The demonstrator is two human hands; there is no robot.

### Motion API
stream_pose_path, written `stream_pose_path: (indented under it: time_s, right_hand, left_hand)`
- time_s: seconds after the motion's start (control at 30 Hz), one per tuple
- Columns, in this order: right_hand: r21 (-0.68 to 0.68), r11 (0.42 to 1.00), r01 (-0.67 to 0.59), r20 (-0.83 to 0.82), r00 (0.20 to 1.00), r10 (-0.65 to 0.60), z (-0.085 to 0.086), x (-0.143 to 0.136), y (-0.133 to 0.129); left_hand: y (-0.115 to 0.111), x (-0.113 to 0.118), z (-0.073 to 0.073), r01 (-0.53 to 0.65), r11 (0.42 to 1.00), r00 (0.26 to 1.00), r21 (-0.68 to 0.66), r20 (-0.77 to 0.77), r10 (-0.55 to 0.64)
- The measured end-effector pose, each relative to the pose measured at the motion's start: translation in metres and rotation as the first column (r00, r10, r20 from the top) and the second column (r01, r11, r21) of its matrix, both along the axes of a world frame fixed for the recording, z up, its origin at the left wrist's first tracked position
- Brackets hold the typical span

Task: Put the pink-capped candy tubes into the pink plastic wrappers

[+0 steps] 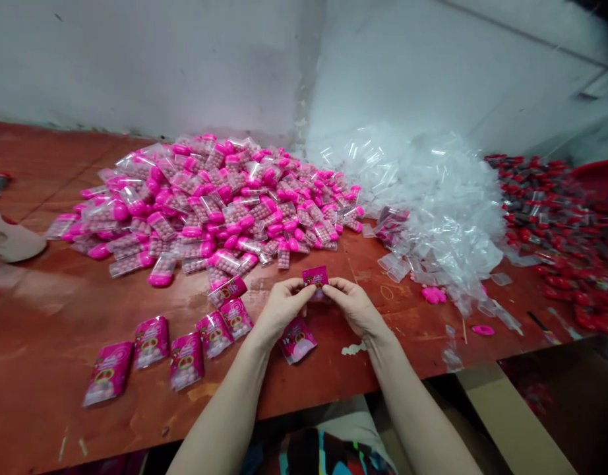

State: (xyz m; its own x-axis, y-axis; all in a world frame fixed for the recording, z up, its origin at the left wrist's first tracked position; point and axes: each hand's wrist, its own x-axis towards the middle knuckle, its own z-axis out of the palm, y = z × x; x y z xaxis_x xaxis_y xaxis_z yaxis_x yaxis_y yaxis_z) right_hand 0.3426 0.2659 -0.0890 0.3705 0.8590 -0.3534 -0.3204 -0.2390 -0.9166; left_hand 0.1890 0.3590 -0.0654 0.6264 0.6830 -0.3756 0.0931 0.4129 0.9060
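Between my two hands is a small pink printed packet (316,277), held up over the table. My left hand (284,305) pinches its left side, thumb on the front. On its right side, the thumb and fingers of my right hand (352,305) grip it. Just below my hands lies another pink packet (297,340), partly covered by my left wrist. To the left, several like packets (185,361) with pale balls showing in their clear lower parts lie on the table. Beyond my hands rises a heap of clear tubes with pink caps (225,204), filled with pink balls.
Clear plastic sleeves (427,198) form a big pile at the back right, by the wall. Red-capped pieces (556,218) are heaped farther right. Pink caps (434,295), a knife-like tool (544,328) and scraps lie near the red-brown table's (334,379) front edge.
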Motion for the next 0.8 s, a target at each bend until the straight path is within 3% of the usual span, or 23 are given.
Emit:
stream_pose_path:
  time_s: [0.27,0.5,0.63,0.8]
  right_hand:
    - [0.004,0.998,0.069,0.158,0.985,-0.069,-0.004,-0.013,0.014]
    - [-0.004,0.999,0.038,0.352,0.935,-0.034,-0.002,-0.011,0.022]
    - [0.005,0.999,-0.054,0.459,0.887,0.046,0.004,-0.01,0.027]
    - [0.03,0.979,-0.202,0.559,0.816,0.151,0.009,0.001,0.038]
  left_hand:
    - [0.002,0.003,-0.008,-0.09,0.995,0.996,-0.037,-0.033,0.089]
    - [0.006,0.003,-0.014,-0.127,0.99,0.989,-0.066,-0.078,0.122]
    - [0.007,0.003,-0.017,-0.175,0.98,0.98,-0.091,-0.113,0.164]
    - [0.011,0.004,-0.015,-0.171,0.958,0.985,-0.23,-0.06,0.161]
